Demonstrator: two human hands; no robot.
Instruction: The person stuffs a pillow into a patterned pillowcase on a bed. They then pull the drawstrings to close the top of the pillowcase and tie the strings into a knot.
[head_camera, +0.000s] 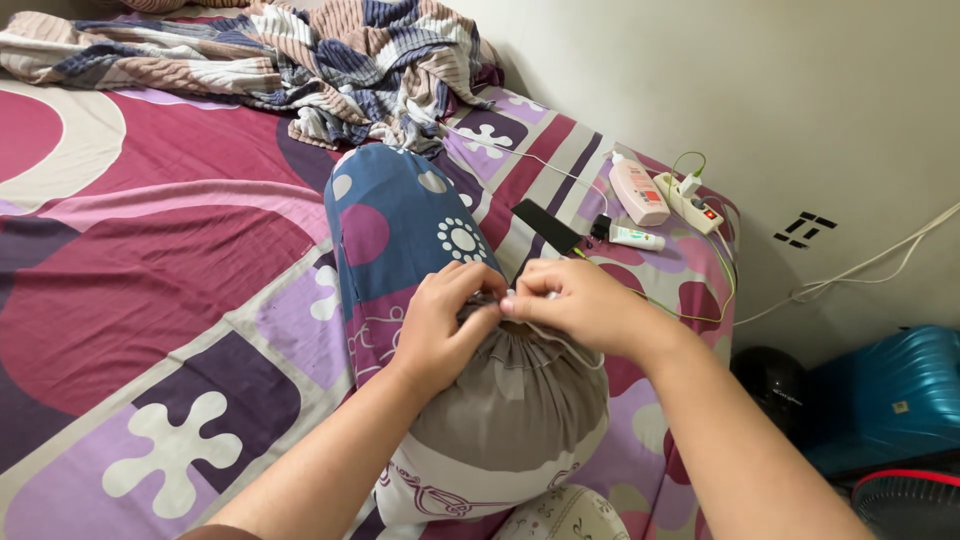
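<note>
Plain pale wall (760, 90), patterned bed (150, 290)

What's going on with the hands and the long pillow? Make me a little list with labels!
left hand: left hand pinches the gathered grey cover end of the bolster pillow
right hand: right hand grips the same bunched fabric
pillow: lies on the bedsheet
nearby: black phone, lotion bottle, small tube, power strip
far end: striped blanket

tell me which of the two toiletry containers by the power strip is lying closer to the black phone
The small white tube with the dark cap, lying right beside the black phone. The larger pink-and-white lotion bottle lies farther back, next to the power strip.
</note>
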